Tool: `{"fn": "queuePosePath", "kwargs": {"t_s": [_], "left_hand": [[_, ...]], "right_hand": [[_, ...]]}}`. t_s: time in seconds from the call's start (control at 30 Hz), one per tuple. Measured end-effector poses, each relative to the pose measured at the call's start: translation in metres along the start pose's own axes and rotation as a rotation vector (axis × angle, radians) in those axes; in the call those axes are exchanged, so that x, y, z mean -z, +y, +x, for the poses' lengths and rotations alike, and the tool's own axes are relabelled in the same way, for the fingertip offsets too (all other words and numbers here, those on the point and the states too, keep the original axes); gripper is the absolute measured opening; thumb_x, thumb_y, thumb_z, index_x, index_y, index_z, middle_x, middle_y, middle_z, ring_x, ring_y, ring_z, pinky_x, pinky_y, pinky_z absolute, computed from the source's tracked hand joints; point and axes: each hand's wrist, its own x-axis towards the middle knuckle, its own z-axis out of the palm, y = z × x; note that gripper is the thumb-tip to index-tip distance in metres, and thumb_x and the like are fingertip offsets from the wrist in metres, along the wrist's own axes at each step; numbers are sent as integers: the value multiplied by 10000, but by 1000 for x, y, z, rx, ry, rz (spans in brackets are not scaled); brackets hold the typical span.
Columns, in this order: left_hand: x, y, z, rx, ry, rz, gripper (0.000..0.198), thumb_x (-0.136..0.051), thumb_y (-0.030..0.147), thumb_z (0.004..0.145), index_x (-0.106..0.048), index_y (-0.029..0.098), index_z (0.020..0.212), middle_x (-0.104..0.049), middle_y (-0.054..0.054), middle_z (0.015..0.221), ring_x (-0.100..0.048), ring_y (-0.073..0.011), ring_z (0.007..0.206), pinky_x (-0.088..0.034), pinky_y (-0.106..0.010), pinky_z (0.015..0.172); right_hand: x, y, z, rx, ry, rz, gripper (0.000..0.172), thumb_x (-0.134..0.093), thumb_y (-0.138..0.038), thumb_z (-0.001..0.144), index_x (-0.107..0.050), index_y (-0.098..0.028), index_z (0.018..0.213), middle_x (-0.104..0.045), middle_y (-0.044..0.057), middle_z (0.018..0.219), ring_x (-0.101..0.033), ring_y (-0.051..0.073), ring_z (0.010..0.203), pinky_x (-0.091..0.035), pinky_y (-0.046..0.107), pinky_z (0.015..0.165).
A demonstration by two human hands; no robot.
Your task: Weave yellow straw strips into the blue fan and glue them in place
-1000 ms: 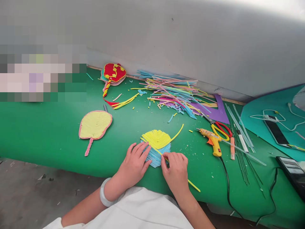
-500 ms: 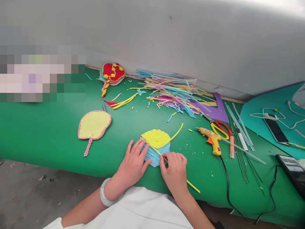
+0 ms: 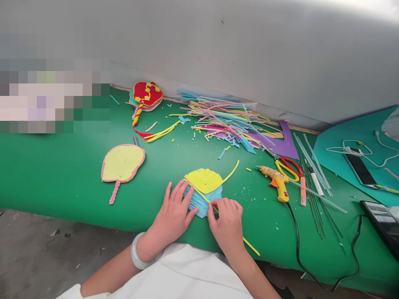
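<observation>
A fan-shaped piece (image 3: 199, 206) covered in blue pipe cleaners lies in front of me, its upper part layered with bent yellow pipe cleaners (image 3: 204, 180). My left hand (image 3: 176, 207) rests flat on its left edge, fingers stretched out. My right hand (image 3: 227, 218) pinches a yellow pipe cleaner (image 3: 202, 196) between thumb and forefinger, low on the right side of the piece. That strip slants across the blue surface, and its far tail (image 3: 252, 246) sticks out below my right hand. Another yellow end (image 3: 232, 172) juts up to the right.
A pale yellow fan with pink rim (image 3: 123, 162) lies left; a red fan (image 3: 147, 94) is farther back. A pipe-cleaner heap (image 3: 224, 118) lies along the wall. Right are a glue gun (image 3: 277, 180), scissors (image 3: 291, 166), clear glue sticks (image 3: 311, 162), and phones, one (image 3: 360, 166) with a cable.
The tail of the yellow pipe cleaner has swung slightly down and left. My right hand has shifted a little left; my left hand stays in place.
</observation>
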Motion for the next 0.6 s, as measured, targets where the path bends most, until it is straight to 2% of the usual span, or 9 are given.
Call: {"fn": "queuePosePath", "kwargs": {"t_s": [0.1, 0.27, 0.47, 0.6], "left_hand": [[-1, 0, -1, 12, -2, -1, 510, -492, 380, 992, -468, 87, 1409, -521, -220, 1429, -385, -342, 1432, -287, -616, 1177], [0, 0, 0, -9, -30, 17, 522, -474, 395, 1000, -449, 94, 1426, -499, -204, 1463, -366, -343, 1442, -268, -629, 1181], [-1, -1, 1, -12, -31, 40, 528, -462, 405, 1004, -446, 102, 1437, -500, -202, 1467, -383, -348, 1432, -279, -635, 1170], [-2, -1, 0, -10, -39, 38, 534, -466, 403, 1002, -444, 102, 1442, -495, -206, 1470, -379, -350, 1434, -279, -642, 1167]], "right_hand": [[-1, 0, -1, -8, -5, 11, 104, -558, -173, 935, -568, -206, 837, -619, 17, 780, -551, 202, 805, -359, 377, 881], [0, 0, 0, -4, -26, 32, 115, -551, -173, 942, -565, -211, 834, -626, 12, 780, -557, 195, 794, -348, 373, 892], [5, 3, 5, 52, -76, 44, 80, -544, -167, 953, -608, -211, 933, -649, 8, 794, -557, 193, 775, -333, 373, 894], [7, 5, 9, 73, -100, 24, 97, -541, -170, 960, -618, -220, 930, -653, 5, 795, -559, 195, 786, -327, 371, 893]]}}
